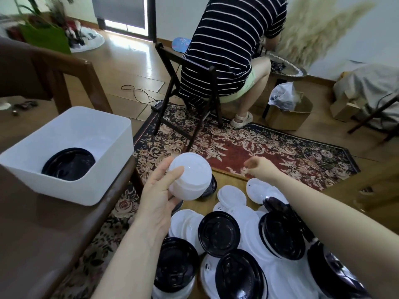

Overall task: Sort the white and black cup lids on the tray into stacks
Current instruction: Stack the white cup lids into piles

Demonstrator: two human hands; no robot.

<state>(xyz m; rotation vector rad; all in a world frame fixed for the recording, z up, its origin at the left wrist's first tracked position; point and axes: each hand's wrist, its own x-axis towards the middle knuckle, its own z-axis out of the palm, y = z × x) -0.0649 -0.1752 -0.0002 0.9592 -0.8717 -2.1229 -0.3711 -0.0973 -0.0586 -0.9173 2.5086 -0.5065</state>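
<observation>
Down at the bottom of the head view, a loose heap of cup lids covers the wooden tray (228,175). About six black lids (219,236) show among them, some nested, and white lids (232,196) lie under and around these, overlapping too much for a sure count. No writing on any lid can be read.

One left hand (158,203) holds a stack of white lids (190,176) above the tray's far left corner, thumb across the near face and fingers (167,167) curled behind it. One right hand (260,168) hangs over the tray's far edge, blurred, its fingers loosely bent and holding nothing; whether it touches a lid cannot be told.

To the left, one white bin (71,134) stands on a brown surface (43,234), with one stack of black lids in bin (69,164) lying in its near corner.

A patterned red and dark rug (248,147) lies beyond the tray on a wood plank floor (129,61). One other person in a striped shirt (233,44) sits on a dark folding chair (187,100), back to the camera. One cardboard box (289,115) with a plastic bag sits to the right, near pale pampas grass (319,26). Green plants (45,35) stand far left.
</observation>
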